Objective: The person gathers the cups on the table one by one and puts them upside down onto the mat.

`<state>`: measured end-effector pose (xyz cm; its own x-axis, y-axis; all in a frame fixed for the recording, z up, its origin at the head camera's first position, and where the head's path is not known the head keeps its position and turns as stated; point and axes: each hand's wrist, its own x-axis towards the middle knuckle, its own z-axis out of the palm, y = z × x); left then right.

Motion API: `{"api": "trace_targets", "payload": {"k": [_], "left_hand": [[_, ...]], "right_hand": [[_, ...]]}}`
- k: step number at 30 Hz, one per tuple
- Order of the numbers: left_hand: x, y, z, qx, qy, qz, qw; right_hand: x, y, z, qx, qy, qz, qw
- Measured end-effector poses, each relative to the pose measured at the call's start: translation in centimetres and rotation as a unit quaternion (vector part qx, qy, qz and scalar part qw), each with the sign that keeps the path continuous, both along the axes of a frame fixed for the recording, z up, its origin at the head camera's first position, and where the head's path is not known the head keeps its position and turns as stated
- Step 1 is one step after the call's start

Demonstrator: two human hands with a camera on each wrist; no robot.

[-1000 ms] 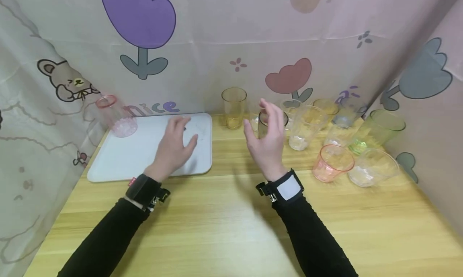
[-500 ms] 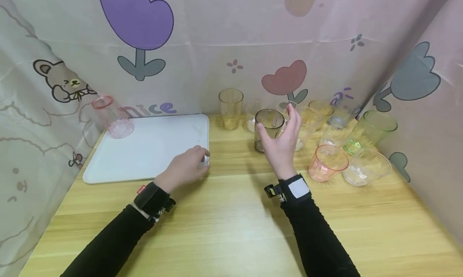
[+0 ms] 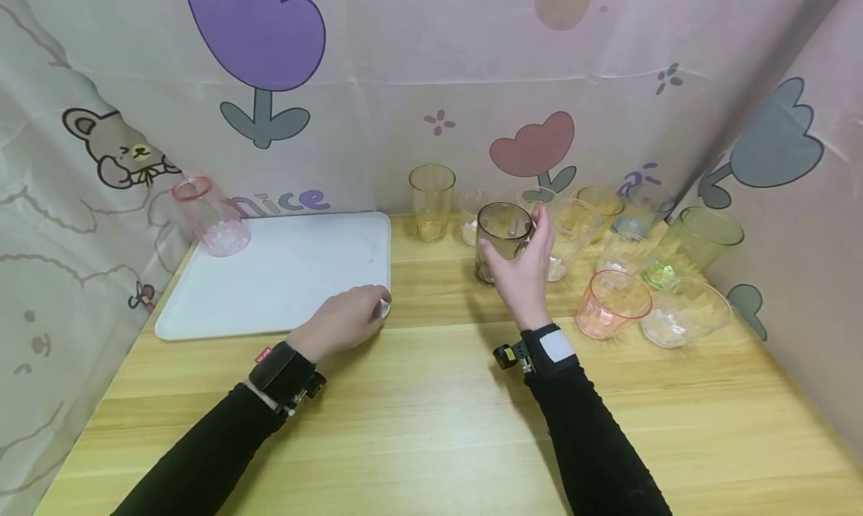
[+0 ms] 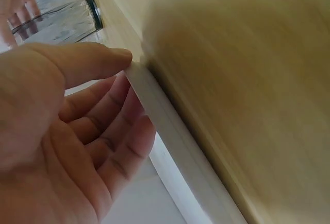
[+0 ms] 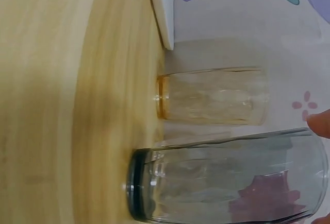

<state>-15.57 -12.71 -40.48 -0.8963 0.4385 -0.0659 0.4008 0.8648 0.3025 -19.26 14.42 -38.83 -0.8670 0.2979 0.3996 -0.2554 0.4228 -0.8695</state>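
A white tray point(image 3: 263, 276) lies on the left of the table. My left hand point(image 3: 347, 317) pinches its near right corner; in the left wrist view the thumb presses the rim point(image 4: 172, 123) while the other fingers curl against its other side. To the right, my right hand point(image 3: 524, 280) holds an upright dark grey drinking glass point(image 3: 500, 239) near the top, thumb on its left and fingers round its right side. Seen from the right wrist, the glass's dark thick base point(image 5: 136, 183) is down at the wooden tabletop. Most of the right fingers are out of that view.
A pink-rimmed glass point(image 3: 216, 224) stands on the tray's far left corner. An amber glass point(image 3: 431, 205) stands between tray and grey glass. Several clear and coloured glasses crowd the right, including a pink one point(image 3: 607, 314) and a green one point(image 3: 701, 239). Patterned curtains point(image 3: 384, 96) border the table.
My left hand has come down from above the tray onto its near right corner. My right hand has shifted right and closed round the grey glass. The glasses stand where they were.
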Motion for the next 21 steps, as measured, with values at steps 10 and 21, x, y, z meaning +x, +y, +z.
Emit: {"api": "trace_targets", "payload": {"k": [10, 21], "left_hand": [[0.1, -0.1, 0.0, -0.012, 0.003, 0.002, 0.9999], [0.2, -0.2, 0.1, -0.013, 0.011, -0.007, 0.9998]], "right_hand": [[-0.5, 0.6, -0.7, -0.019, -0.112, 0.022, 0.993], [-1.0, 0.8, -1.5, -0.013, -0.082, 0.042, 0.996]]}}
